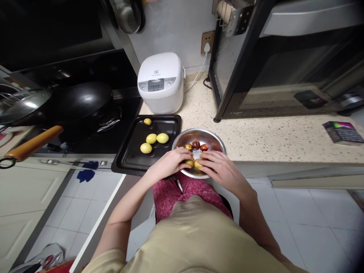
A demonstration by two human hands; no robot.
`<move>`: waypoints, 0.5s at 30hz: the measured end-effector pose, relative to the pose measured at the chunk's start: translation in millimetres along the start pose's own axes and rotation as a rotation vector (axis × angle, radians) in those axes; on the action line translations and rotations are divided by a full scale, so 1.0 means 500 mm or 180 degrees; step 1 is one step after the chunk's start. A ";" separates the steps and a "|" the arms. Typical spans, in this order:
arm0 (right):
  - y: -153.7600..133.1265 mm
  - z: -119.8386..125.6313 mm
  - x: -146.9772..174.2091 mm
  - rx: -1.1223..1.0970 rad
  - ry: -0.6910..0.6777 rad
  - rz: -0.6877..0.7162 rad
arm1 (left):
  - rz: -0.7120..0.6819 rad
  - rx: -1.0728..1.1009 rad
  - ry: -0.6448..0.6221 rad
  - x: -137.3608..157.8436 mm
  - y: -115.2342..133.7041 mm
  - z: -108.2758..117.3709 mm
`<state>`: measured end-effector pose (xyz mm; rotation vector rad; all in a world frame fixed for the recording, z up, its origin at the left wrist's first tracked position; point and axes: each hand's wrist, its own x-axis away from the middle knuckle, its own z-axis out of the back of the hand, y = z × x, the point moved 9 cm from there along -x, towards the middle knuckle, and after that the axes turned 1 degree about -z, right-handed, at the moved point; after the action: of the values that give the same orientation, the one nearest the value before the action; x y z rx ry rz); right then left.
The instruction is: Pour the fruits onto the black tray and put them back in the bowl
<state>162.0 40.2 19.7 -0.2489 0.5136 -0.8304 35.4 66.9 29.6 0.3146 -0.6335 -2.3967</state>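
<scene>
A round metal bowl (pixel 215 138) stands at the counter's front edge, with small round and oval fruits in it. Toward its back lie a dark red fruit (pixel 196 144), a reddish-brown fruit (pixel 204 148) and a yellow-brown fruit (pixel 188 146). My left hand (pixel 174 161) reaches over the left rim, fingers curled onto a yellow fruit (pixel 189 163). From the right, my right hand (pixel 223 168) bends its fingers around another yellow fruit (pixel 198 163). Both hands partly hide the bowl's contents. The fruits' kind is unclear.
Left of the bowl, a black baking tray (pixel 131 151) holds several yellow oval fruits (pixel 151 138). Behind stands a white rice cooker (pixel 160 83). A wok (pixel 82 99) with a wooden handle (pixel 35 144) sits at left, an oven (pixel 273 68) at right. A small box (pixel 343 132) lies far right.
</scene>
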 end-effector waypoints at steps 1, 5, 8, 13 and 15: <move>0.001 0.001 0.000 0.0001 0.0011 -0.0007 | 0.0028 -0.0032 -0.0001 -0.001 -0.002 -0.001; 0.004 0.004 0.002 -0.0027 0.0046 -0.0029 | 0.0196 -0.0218 0.0065 -0.005 -0.010 0.001; 0.005 0.004 0.003 -0.0079 0.0056 -0.0036 | 0.0309 -0.0350 0.0136 -0.007 -0.014 0.003; 0.013 0.005 0.005 -0.0220 0.0107 -0.0171 | 0.0286 -0.0463 0.0139 -0.005 -0.010 0.004; 0.017 0.007 0.006 -0.0247 0.0143 -0.0204 | 0.0231 -0.0465 0.0145 -0.005 -0.006 0.007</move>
<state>170.6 43.5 18.2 -0.3200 0.5831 -0.8809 34.2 71.8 31.0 0.2783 -0.4390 -2.3442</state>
